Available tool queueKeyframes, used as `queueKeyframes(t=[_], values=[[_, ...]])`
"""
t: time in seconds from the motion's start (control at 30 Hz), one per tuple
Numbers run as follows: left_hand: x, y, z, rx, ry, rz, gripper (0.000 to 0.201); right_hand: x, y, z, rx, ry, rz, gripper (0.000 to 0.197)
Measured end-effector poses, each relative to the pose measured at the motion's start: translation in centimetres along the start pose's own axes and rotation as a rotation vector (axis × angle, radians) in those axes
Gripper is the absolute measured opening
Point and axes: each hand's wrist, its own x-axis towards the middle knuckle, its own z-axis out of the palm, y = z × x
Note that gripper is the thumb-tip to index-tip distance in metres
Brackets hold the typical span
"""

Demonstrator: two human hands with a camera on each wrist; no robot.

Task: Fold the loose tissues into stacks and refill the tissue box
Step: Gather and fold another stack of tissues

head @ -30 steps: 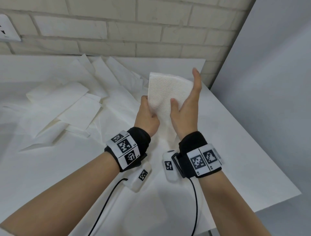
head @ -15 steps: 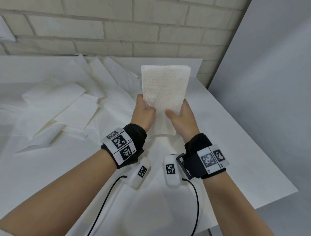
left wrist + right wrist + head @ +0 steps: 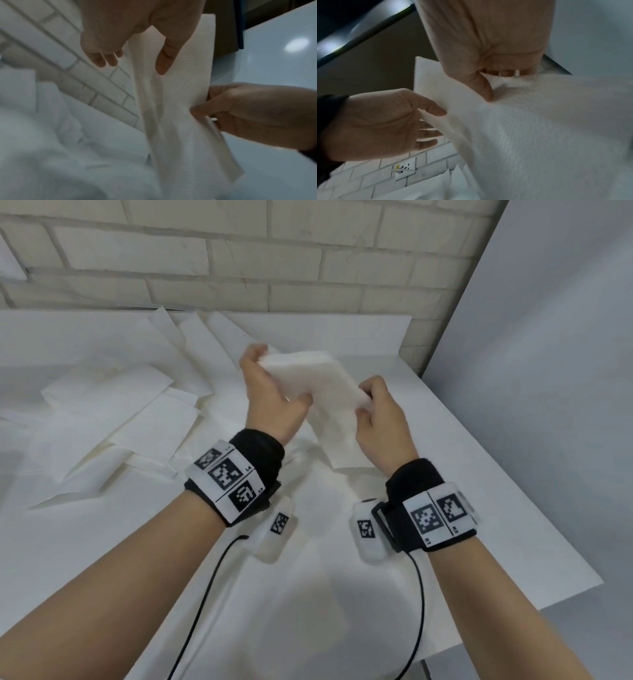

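A folded stack of white tissues hangs tilted above the table between both hands. My left hand grips its upper left edge, thumb on the near face and fingers behind. My right hand pinches the right edge, its thumb pressed into the paper. The lower end of the stack hangs free toward the table. The same stack fills the left wrist view and the right wrist view. No tissue box is in view.
Several loose tissues lie scattered over the left and back of the white table. A brick wall runs behind, with a wall socket. A grey panel stands at the right past the table edge.
The stack stood upright and now tilts, its top leaning left and away. My left hand climbed from the bottom edge to the upper edge; my right hand stays low on the right side.
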Motion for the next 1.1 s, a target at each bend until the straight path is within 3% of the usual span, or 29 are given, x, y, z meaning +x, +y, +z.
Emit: queueKeyframes(t=[0.07,0.17,0.27,0.37,0.5,0.67,0.83,0.93,1.1], values=[[0.7,0.3,-1.0,0.106,0.024,0.152,0.079,0.5,-0.7,-1.1,-0.154,-0.043,-0.065,0.018],[0.4,0.8,-1.8,0.19,-0.132,0.143,0.066,1.3,-1.4,-2.2,-0.336,-0.132,-0.096,0.025],[-0.6,0.2,-1.4,0.203,-0.234,-0.075,0.047,1.6,-1.5,-2.3,-0.562,-0.223,-0.098,0.035],[-1.3,-1.4,-0.3,0.192,-0.28,-0.323,0.045,1.3,-0.9,-1.7,-0.79,-0.363,-0.094,0.042],[-2.2,-4.0,0.7,0.247,-0.358,-0.562,0.043,0.3,0.6,-0.3,-0.845,-0.476,-0.056,0.044],[-2.6,-4.2,1.2,0.233,-0.337,-0.616,0.03,0.2,1.2,0.1,-0.787,-0.437,-0.047,0.037],[-2.2,-2.8,0.1,0.084,-0.125,-0.565,0.051,0.5,0.1,-0.3,-0.601,-0.38,-0.012,0.029],[-1.8,-1.9,-1.7,0.019,-0.013,-0.548,0.073,0.9,-0.7,-0.2,-0.265,-0.334,0.06,0.021],[-2.2,-0.7,-4.8,0.023,-0.16,-0.518,0.049,1.1,-3.3,2.0,0.302,-0.322,0.238,0.023]])
